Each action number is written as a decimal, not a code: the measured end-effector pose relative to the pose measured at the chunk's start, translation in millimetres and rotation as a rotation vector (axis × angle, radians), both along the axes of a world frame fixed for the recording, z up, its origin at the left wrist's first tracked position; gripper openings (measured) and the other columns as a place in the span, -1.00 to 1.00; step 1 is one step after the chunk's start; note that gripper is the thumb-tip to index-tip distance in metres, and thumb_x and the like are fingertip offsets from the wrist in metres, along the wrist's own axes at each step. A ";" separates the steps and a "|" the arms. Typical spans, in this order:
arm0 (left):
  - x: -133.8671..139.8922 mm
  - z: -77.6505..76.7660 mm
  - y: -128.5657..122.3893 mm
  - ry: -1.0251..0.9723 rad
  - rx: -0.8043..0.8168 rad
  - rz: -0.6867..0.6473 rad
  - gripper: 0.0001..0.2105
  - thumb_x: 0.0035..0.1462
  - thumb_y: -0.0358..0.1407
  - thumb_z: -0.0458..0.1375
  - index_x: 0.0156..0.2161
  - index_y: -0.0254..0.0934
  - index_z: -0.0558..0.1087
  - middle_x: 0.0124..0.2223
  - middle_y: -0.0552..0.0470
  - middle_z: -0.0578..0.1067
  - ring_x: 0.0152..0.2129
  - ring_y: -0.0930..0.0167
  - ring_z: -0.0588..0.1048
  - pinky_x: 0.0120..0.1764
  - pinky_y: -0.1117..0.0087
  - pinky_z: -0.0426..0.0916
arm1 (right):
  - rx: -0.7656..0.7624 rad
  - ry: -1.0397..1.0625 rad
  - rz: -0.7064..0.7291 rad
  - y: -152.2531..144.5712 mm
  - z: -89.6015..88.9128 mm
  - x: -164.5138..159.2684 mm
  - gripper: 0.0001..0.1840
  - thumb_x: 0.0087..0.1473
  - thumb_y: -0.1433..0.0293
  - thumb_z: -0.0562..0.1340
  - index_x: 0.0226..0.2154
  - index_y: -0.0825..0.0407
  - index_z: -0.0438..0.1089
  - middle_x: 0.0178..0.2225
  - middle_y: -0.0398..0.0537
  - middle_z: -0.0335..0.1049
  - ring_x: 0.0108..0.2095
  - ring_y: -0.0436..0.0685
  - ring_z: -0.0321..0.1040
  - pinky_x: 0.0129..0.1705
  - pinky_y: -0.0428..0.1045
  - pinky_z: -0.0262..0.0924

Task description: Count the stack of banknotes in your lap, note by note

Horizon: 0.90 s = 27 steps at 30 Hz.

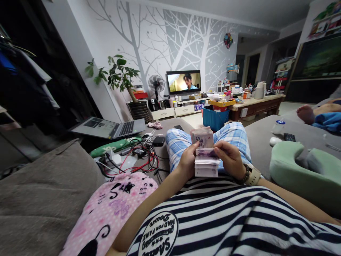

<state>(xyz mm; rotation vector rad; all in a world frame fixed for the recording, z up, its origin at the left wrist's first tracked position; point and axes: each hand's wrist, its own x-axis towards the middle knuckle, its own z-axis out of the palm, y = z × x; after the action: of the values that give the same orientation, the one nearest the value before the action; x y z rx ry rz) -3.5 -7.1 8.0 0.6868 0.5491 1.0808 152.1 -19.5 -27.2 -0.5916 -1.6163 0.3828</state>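
Observation:
A stack of purplish banknotes (204, 138) is held over my lap, its upper part standing up with a figure 5 showing. Its lower notes fold down toward my striped shirt. My left hand (188, 159) grips the stack along its left edge, thumb across the front. With thumb and fingers closed, my right hand (228, 156) pinches the right edge of one banknote (206, 152) at the middle of the stack. Blue checked trousers (234, 137) cover my knees behind the notes. A watch and a pale band sit on my right wrist.
To the left lie an open laptop (106, 128), tangled cables (144, 156) and a pink cushion (117, 206). A green neck pillow (301, 170), white mouse (275, 141) and jar (278, 127) are on the right. Another person's foot (306, 113) rests at far right. A blue bin (215, 119) stands ahead.

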 end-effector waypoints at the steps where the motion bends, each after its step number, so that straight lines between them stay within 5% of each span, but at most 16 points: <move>1: 0.4 1.2 -0.9 0.004 -0.004 0.003 -0.65 0.33 -0.35 0.01 0.08 -0.49 0.50 -0.22 -0.18 0.67 -0.32 0.23 0.65 -0.12 0.22 0.51 | 0.001 -0.001 0.001 0.1 -0.1 -0.1 -0.79 0.27 0.31 0.20 -0.40 -0.01 0.41 -0.56 -0.22 0.26 -0.53 0.01 0.14 -0.44 -0.04 0.07; 10: 5.3 4.4 -1.3 0.033 -0.015 0.079 -0.67 0.30 -0.39 0.01 -0.01 -0.50 0.56 -0.28 -0.16 0.67 -0.28 0.21 0.65 -0.09 0.23 0.51 | -0.014 -0.057 0.136 -5.1 2.4 1.1 -0.57 0.33 0.19 0.10 -0.48 0.02 0.46 -0.54 -0.12 0.40 -0.54 0.03 0.23 -0.45 -0.02 0.11; 18: 1.1 -3.1 1.5 0.087 0.008 0.074 -0.73 0.27 -0.39 0.04 -0.10 -0.48 0.57 -0.34 -0.15 0.66 -0.33 0.25 0.65 -0.15 0.27 0.52 | -0.160 0.110 -0.220 8.7 -0.2 -1.6 -0.61 0.13 0.14 0.32 -0.57 -0.01 0.31 -0.63 -0.23 0.23 -0.56 0.00 0.10 -0.48 -0.04 0.04; 27: -2.0 -5.0 -1.5 0.117 0.127 0.098 -0.87 0.05 -0.51 0.18 -0.28 -0.43 0.55 -0.42 -0.11 0.63 -0.50 0.33 0.60 -0.39 0.41 0.45 | -0.235 0.123 -0.191 13.5 1.9 -2.0 -0.56 0.17 0.11 0.25 -0.60 -0.02 0.26 -0.65 -0.20 0.28 -0.57 0.02 0.17 -0.47 -0.04 0.08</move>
<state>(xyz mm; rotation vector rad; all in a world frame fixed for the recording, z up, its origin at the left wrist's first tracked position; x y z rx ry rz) -5.5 -8.6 3.1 0.8457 0.6234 1.1795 150.1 -5.9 -25.3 -0.8771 -1.3932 0.4610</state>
